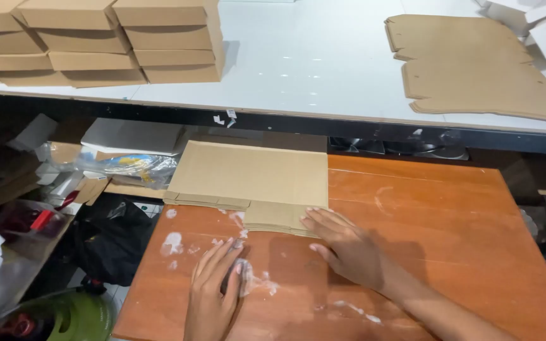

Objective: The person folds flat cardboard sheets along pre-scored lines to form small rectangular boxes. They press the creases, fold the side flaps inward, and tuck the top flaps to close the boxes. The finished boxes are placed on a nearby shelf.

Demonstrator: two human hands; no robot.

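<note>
Flat carton blank (251,173): brown cardboard, unfolded, lying on the far left part of my orange wooden bench (437,221); its far edge overhangs the bench toward the white table.
Near flap of the blank (273,216): the narrow tab closest to me, just ahead of both my hands.
My right hand (345,246): palm down, fingers (314,221) stretched nearly together, their tips pressing flat on the near flap's right corner.
My left hand (213,290): flat on the bench just short of the blank, fingers (219,256) extended, slightly spread, gripping nothing; the tips stop beside the flap's near edge, whether touching it I cannot tell.
White smears (254,281): patches on the bench surface around my left hand.
White table (311,63): beyond the bench, higher.
Folded boxes (96,41): brown stacks at its far left.
Spare blanks (475,66): a flat pile at its right.
</note>
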